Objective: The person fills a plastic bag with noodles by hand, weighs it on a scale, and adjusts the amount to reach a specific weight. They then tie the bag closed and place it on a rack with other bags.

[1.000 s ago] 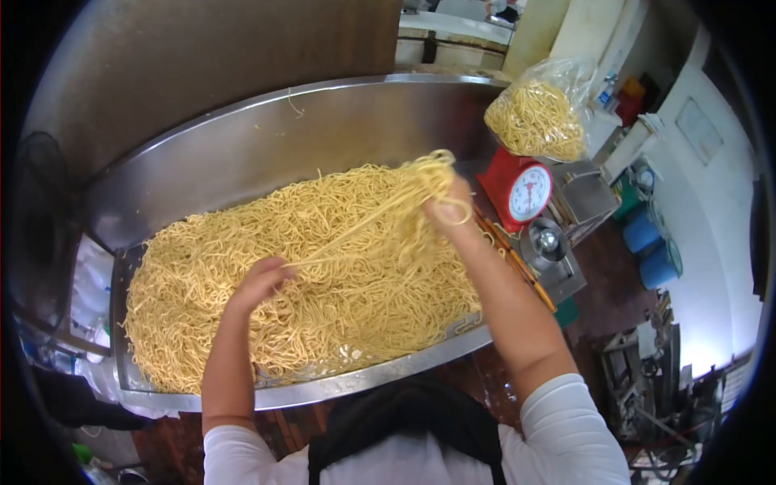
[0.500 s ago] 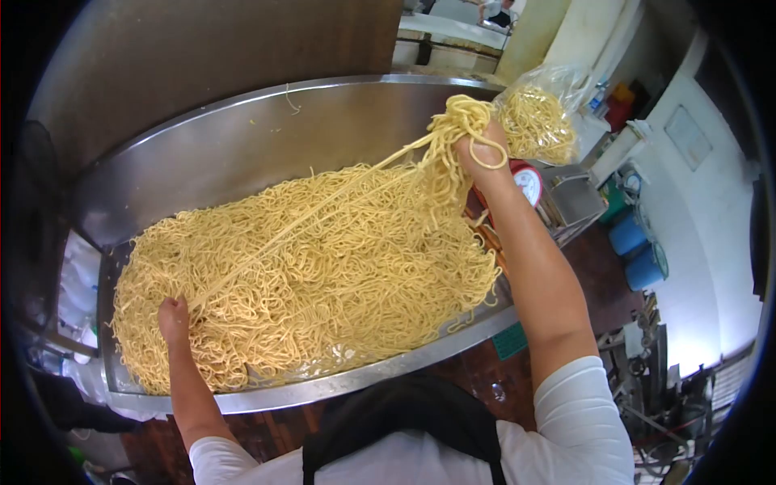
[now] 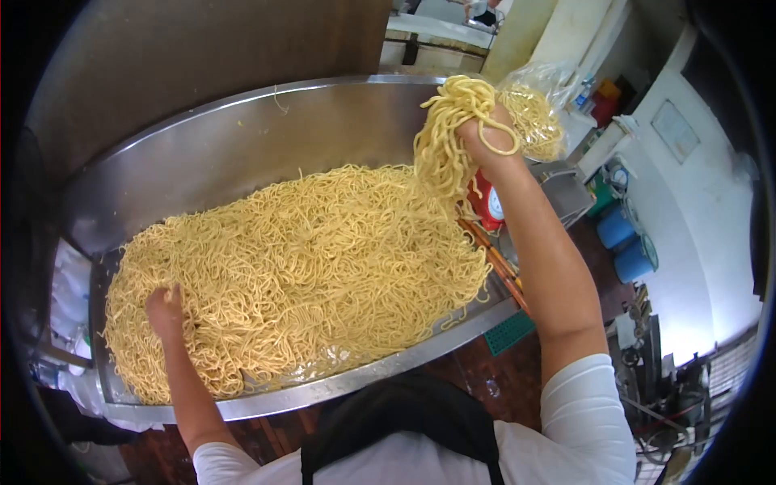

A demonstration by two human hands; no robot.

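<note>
A thick bundle of yellow noodles [image 3: 449, 137] hangs from my right hand [image 3: 490, 136], which is closed on it above the tray's right end. One loop drapes over the wrist. Below, a wide heap of noodles [image 3: 307, 267] covers much of the metal tray [image 3: 356, 113]. At the heap's left end, my left hand [image 3: 166, 305] is low over the noodles with its fingers apart. No strand stretches between my two hands.
Right of the tray are a clear bag of noodles [image 3: 535, 121], a red scale [image 3: 490, 204] and long reddish sticks [image 3: 505, 275]. Blue buckets [image 3: 635, 259] stand farther right. A green basket [image 3: 509, 333] is by the tray's front edge.
The strands stretched between my hands are gone. My left hand has opened and moved slightly left and up. My right hand still holds its bundle, which now hangs more gathered.
</note>
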